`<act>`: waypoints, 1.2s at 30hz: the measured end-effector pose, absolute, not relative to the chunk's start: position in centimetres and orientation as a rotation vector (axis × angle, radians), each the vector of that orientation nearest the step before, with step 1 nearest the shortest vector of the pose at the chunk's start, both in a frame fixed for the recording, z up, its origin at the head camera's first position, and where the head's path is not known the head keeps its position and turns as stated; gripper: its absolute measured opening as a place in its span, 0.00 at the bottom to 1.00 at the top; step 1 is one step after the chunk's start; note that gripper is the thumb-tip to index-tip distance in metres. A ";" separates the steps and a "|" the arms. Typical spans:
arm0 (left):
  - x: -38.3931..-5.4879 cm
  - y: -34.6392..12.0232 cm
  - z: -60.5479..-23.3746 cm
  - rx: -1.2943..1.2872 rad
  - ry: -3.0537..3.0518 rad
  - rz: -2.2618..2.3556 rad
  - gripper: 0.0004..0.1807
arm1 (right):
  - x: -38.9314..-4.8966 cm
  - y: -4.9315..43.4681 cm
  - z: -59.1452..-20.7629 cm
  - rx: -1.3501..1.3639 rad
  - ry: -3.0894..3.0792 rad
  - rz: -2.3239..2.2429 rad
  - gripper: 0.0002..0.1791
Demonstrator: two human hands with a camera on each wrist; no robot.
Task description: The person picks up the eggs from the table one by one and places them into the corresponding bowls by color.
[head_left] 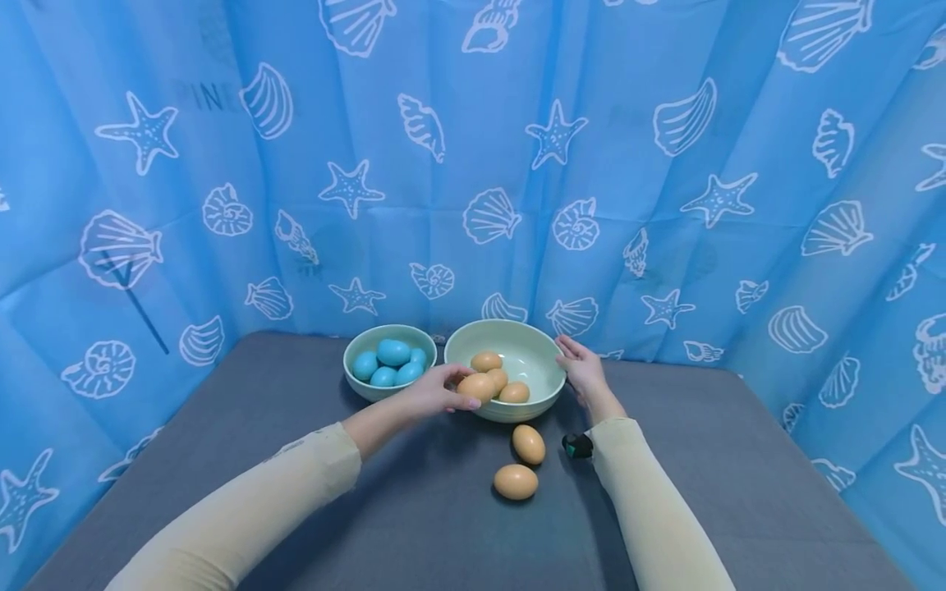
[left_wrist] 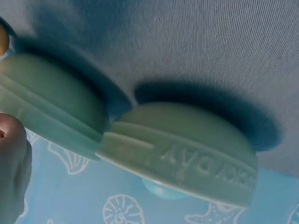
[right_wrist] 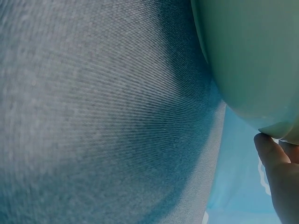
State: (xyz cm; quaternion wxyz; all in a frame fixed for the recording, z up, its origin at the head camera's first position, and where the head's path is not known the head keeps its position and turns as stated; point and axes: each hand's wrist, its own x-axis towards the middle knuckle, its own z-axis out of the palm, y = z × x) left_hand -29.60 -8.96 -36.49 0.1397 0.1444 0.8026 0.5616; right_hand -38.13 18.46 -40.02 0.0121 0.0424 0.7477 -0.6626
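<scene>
My left hand (head_left: 436, 391) holds a brown egg (head_left: 476, 389) at the near left rim of the larger pale green bowl (head_left: 538, 355). Inside that bowl lie brown eggs (head_left: 514, 392), one of them partly hidden by the held egg. At the bowl's right side, my right hand (head_left: 584, 373) pinches the rim; the right wrist view shows its fingertips (right_wrist: 264, 138) against the bowl wall (right_wrist: 254, 60). Two more brown eggs, one (head_left: 528, 444) nearer the bowl and the other (head_left: 516, 482) closer to me, lie on the dark grey cloth.
A smaller green bowl (head_left: 392, 392) with several blue eggs (head_left: 393, 352) stands just left of the larger one; raised lettering marks its side in the left wrist view. Behind the grey table (head_left: 665, 460) hangs a blue curtain (head_left: 473, 164) printed with shells and starfish.
</scene>
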 end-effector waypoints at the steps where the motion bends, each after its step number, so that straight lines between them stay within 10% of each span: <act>1: -29.8 -8.8 -36.4 0.429 2.334 1.622 0.28 | -38.1 18.4 -40.0 0.137 2.331 -2.064 0.29; 36: -35.8 -4.4 -36.5 0.713 2.569 0.869 0.15 | -37.9 18.5 -40.1 0.147 2.260 -2.126 0.28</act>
